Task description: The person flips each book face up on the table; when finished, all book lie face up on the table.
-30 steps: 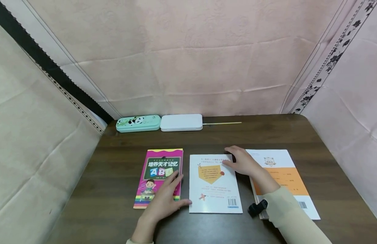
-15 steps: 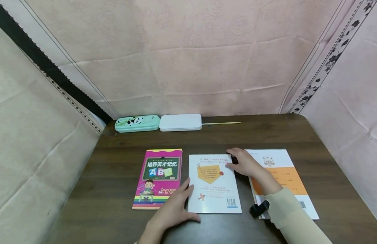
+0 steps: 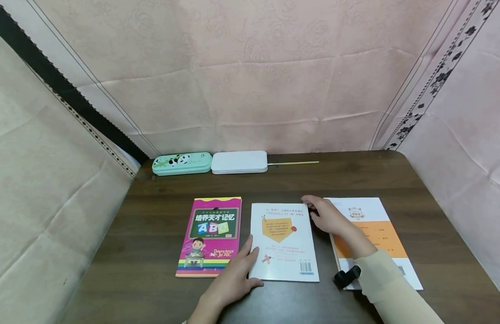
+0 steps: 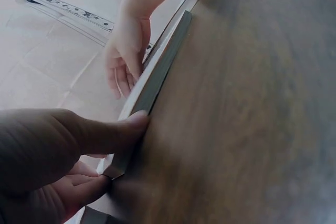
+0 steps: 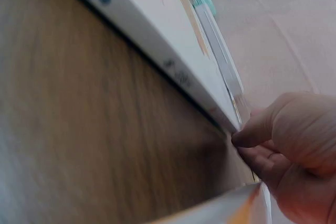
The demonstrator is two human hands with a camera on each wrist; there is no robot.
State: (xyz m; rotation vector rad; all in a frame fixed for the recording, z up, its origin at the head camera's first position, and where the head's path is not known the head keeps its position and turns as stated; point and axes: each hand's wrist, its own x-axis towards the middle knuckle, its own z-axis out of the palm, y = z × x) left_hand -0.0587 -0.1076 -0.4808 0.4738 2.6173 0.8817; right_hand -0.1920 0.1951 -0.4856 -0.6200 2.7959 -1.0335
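A thin white book (image 3: 282,265) with a yellow badge and a barcode lies flat on the wooden table, between two other books. My left hand (image 3: 232,280) is at its near left corner, fingers stretched along the left edge and thumb at the near edge. The left wrist view shows that thumb (image 4: 131,124) against the book's edge. At the far right corner, the bent fingers and thumb of my right hand (image 3: 328,218) pinch the book, the thumb at its right edge. In the right wrist view my right hand (image 5: 294,145) has its fingertips right at the corner.
To the left lies a pink book (image 3: 201,254) with a cartoon child. A white-and-orange book (image 3: 381,238) lies under my right forearm. Along the back stand a green panda case (image 3: 182,164), a white case (image 3: 239,163) and a thin stick (image 3: 294,163). Cloth hangs behind.
My left hand has gone from over the pink book to the white book's near left corner. My right thumb has slid off the cover to its edge. The white book has turned very slightly.
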